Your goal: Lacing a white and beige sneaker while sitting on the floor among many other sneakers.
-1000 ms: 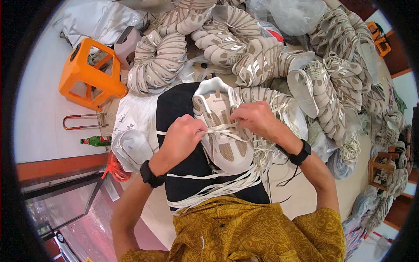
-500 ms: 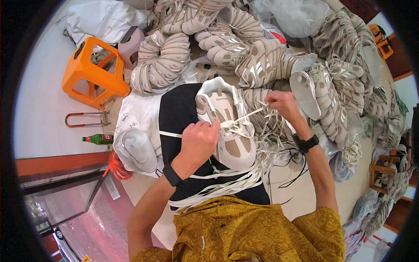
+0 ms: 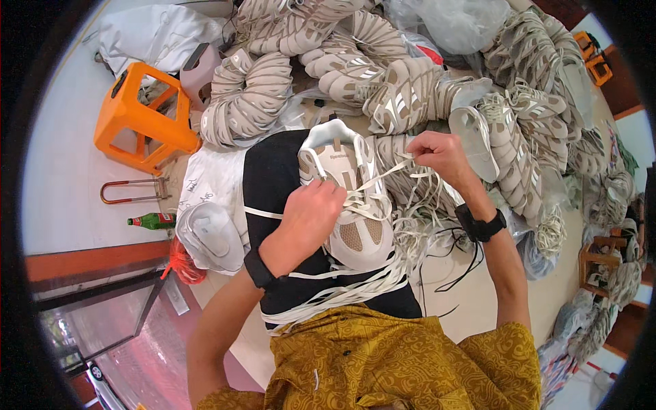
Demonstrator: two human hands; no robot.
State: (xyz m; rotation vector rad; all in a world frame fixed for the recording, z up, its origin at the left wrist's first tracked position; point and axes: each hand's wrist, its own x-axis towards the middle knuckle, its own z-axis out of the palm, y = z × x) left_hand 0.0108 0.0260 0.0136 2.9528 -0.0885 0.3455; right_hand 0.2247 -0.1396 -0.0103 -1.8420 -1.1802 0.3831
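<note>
Here a beige and white sneaker (image 3: 348, 205) lies on the person's black-clad lap, heel toward the body's far side, while both hands work its flat white lace (image 3: 383, 179). The left hand (image 3: 307, 222) rests closed over the middle of the upper, fingers pinched on lace at the eyelets; the right hand (image 3: 441, 152) is clamped on the lace's free end, drawn out taut to the right and up from the shoe. Judging by the crossings already lying over the tongue, the lacing looks part done, with the eyelets nearer the collar apparently left; the left hand hides how many are filled. A tangle of loose white laces (image 3: 355, 287) spills over the lap and under the shoe, which could snag the strand being pulled. Beyond the knees lie heaps of stacked shoe uppers (image 3: 253, 96), crowding close around the working space. To the left stand an orange plastic stool (image 3: 140, 126), a green bottle (image 3: 154, 220) on its side, and a white cap (image 3: 208, 236) just beside the thigh.
</note>
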